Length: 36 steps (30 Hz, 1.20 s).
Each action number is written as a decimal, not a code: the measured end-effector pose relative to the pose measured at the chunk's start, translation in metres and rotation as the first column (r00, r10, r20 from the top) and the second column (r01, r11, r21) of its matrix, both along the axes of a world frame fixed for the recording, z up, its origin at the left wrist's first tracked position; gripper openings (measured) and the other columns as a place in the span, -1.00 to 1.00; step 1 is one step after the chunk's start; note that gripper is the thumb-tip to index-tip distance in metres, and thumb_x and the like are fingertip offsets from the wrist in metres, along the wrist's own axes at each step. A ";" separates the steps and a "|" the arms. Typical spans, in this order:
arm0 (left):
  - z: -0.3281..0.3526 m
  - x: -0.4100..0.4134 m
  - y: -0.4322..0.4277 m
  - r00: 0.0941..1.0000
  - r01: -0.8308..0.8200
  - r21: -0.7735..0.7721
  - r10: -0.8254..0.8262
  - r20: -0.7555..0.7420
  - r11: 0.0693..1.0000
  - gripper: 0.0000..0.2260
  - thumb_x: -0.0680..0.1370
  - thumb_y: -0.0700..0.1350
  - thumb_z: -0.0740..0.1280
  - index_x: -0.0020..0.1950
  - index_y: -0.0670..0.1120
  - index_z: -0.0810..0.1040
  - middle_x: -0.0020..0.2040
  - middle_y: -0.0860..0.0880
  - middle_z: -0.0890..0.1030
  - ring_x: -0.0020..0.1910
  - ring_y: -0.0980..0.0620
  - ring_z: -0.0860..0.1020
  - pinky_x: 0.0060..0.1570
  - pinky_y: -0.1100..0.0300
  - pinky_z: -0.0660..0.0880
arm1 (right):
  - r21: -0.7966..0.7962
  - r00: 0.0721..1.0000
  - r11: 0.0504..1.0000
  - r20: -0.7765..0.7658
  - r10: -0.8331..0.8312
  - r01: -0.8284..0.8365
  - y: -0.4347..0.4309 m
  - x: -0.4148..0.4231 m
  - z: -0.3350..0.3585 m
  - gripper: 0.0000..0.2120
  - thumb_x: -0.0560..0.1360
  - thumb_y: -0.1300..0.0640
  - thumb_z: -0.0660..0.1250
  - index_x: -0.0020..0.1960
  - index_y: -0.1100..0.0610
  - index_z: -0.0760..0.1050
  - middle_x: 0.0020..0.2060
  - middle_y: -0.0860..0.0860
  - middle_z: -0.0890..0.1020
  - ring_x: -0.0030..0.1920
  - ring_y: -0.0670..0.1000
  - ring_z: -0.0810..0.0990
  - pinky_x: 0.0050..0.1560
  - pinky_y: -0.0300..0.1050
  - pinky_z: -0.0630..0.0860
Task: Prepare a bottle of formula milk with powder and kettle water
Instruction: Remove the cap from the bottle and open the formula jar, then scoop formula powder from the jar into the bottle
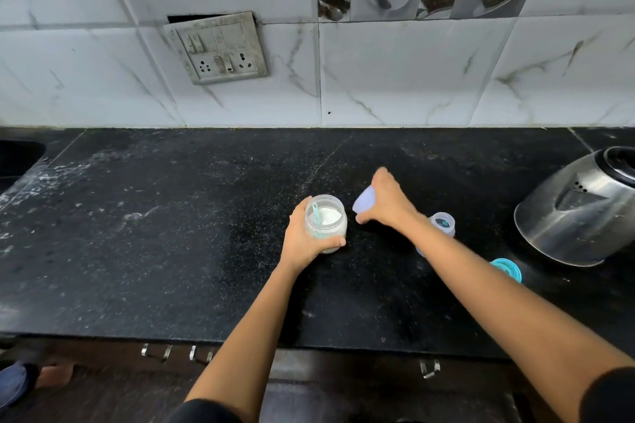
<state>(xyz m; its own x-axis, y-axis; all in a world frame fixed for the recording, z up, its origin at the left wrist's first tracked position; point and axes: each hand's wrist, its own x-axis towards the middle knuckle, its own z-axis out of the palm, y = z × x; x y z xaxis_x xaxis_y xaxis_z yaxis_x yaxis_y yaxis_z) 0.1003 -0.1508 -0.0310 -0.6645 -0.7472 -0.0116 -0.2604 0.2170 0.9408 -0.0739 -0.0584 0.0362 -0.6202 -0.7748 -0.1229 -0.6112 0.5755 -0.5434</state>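
Note:
A clear jar of white powder (pixel 326 223) with a teal scoop (pixel 316 216) inside stands open on the black counter (pixel 171 233). My left hand (pixel 302 240) grips the jar from its left side. My right hand (pixel 385 199) holds a pale blue lid (pixel 363 203) just right of the jar, tilted above the counter. Behind my right forearm stands the clear baby bottle (pixel 443 222), partly hidden, without its top. A teal bottle ring (pixel 507 268) lies on the counter to its right. The steel kettle (pixel 580 213) stands at the far right.
A marble-tiled wall with a switch and socket plate (pixel 220 48) rises behind the counter. A dark sink edge (pixel 20 154) shows at the far left. Drawer handles (pixel 178 352) sit below the counter's front edge.

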 end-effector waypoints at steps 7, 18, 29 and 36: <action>0.004 0.006 0.007 0.993 -0.065 0.025 0.067 -0.094 0.998 -0.20 0.20 0.04 0.61 0.39 0.07 0.38 0.25 0.27 0.47 0.19 0.40 0.42 0.09 0.53 0.35 | 0.175 0.968 0.963 0.109 -0.227 0.206 0.006 0.015 -0.045 -0.24 0.22 0.11 0.62 0.22 0.20 0.22 0.25 0.11 0.42 0.32 0.15 0.28 0.13 0.06 0.43; 0.000 0.002 0.022 0.970 -0.178 0.024 0.179 -0.162 0.984 -0.37 0.24 0.00 0.60 0.25 0.17 0.46 0.17 0.24 0.55 0.17 0.26 0.50 0.14 0.25 0.45 | -0.350 0.999 0.936 0.004 0.035 -0.031 -0.005 0.038 -0.008 -0.93 0.44 0.18 0.41 -0.18 0.07 0.66 -0.11 -0.12 0.51 0.12 -0.02 0.44 0.11 -0.18 0.34; 0.009 0.003 0.029 0.965 -0.195 0.073 0.205 -0.163 0.978 -0.40 0.28 -0.03 0.61 0.25 0.18 0.46 0.11 0.26 0.58 0.08 0.34 0.53 -0.01 0.42 0.45 | -0.115 0.990 0.990 -0.125 0.070 -0.084 -0.046 0.069 -0.016 -0.88 0.46 0.09 0.41 -0.05 0.12 0.65 0.07 0.05 0.47 0.20 0.07 0.30 0.21 -0.07 0.39; 0.000 0.003 0.025 0.967 -0.191 0.036 0.195 -0.166 0.981 -0.35 0.25 -0.03 0.62 0.27 0.15 0.45 0.18 0.23 0.55 0.16 0.26 0.51 0.15 0.18 0.50 | -0.208 0.991 0.970 -0.085 0.106 -0.122 -0.021 0.045 0.003 -0.97 0.42 0.18 0.40 -0.13 0.09 0.58 -0.08 -0.02 0.46 0.08 0.01 0.31 0.04 -0.15 0.39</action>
